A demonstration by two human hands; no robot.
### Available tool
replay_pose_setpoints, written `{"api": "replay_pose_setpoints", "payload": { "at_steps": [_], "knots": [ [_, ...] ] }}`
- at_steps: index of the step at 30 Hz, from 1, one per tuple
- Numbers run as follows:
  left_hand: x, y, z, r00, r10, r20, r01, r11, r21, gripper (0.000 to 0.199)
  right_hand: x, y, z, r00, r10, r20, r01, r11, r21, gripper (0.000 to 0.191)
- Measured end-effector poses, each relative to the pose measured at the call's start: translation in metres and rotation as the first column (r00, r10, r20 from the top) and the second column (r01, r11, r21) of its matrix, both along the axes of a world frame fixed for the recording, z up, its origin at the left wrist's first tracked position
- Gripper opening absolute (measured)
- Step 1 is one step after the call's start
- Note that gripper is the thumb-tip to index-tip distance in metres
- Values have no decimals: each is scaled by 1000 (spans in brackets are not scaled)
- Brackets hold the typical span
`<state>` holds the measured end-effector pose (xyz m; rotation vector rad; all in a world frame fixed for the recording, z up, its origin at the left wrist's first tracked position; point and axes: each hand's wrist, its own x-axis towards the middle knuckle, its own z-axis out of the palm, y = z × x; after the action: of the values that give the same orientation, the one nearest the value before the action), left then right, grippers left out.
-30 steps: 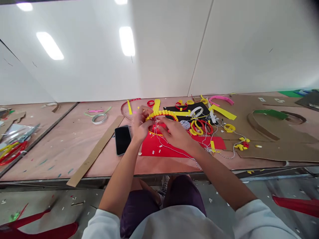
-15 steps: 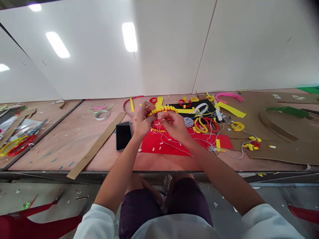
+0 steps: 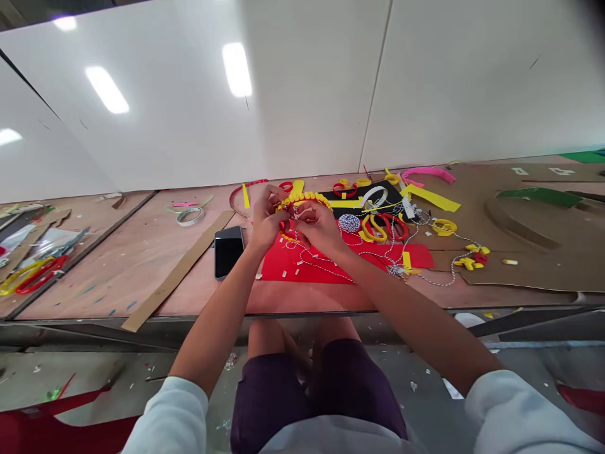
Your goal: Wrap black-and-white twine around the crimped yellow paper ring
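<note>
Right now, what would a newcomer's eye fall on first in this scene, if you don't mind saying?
Probably the bumpy yellow ring, held by the left hand and right hand at centre view. Beneath it lies a bright red sheet, and just beyond sits a black sheet heaped with red and yellow loops.

Nearer the body, the left hand (image 3: 265,217) and right hand (image 3: 322,228) can pass above the red sheet (image 3: 302,268) and onto the plywood bench (image 3: 302,297), though loose twine (image 3: 326,265) crosses the sheet. A phone (image 3: 228,252) lies just left of the left hand. Right of the right hand, a twine ball (image 3: 349,222) and red and yellow loops (image 3: 378,227) stand in the way.
</note>
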<state>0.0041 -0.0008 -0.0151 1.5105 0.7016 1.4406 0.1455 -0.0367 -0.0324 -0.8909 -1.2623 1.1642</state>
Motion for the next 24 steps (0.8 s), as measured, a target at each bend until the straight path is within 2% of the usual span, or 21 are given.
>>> {"api": "replay_pose_setpoints", "payload": {
  "at_steps": [4, 12, 19, 24],
  "knots": [
    [0, 3, -1, 1000, 20, -9, -20, 1000, 10, 36, 3, 2, -1, 998, 63, 22, -62, 997, -45, 33],
    [2, 7, -4, 997, 42, -61, -36, 995, 90, 37, 9, 10, -2, 996, 92, 13, -90, 991, -96, 42],
    [0, 12, -9, 998, 37, -56, -30, 993, 114, 39, 8, 18, -14, 992, 123, 31, -122, 992, -12, 34],
    [1, 11, -10, 999, 7, -46, -3, 997, 71, 38, 10, 19, -14, 989, 114, 94, -116, 993, 20, 23]
  ]
}}
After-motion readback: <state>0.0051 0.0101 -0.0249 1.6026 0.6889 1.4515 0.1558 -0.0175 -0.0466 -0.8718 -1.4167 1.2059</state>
